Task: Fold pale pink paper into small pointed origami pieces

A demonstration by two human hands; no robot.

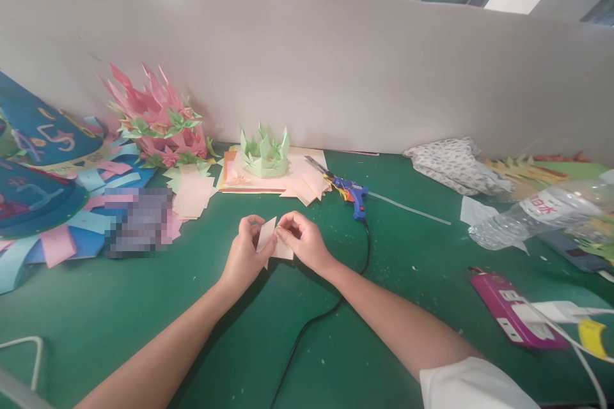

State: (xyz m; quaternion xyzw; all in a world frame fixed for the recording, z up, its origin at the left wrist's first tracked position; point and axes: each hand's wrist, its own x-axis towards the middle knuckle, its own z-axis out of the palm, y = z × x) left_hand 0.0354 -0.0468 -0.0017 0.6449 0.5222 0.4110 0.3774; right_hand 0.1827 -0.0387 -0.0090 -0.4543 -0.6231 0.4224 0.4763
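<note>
Over the middle of the green table (201, 326), both of my hands grip a small piece of pale peach paper (267, 234) that looks folded. My left hand (244, 255) pinches its left side, fingers curled behind it. Thumb and fingers of my right hand (306, 243) are closed on its upper right edge. Just beyond them lie a blue glue gun (355, 197) with a clear glue stick in its back, scissors (319, 169), and a stack of coloured paper (230, 184). A light green paper crown (265, 156) stands on the stack.
Pink paper crowns (165, 118), blue cone hats (43, 134) and peach cut sheets (192, 195) are on the left. A plastic bottle (542, 211), patterned cloth (455, 163) and magenta power strip (515, 313) lie right. A black cord (307, 329) runs beneath my right arm.
</note>
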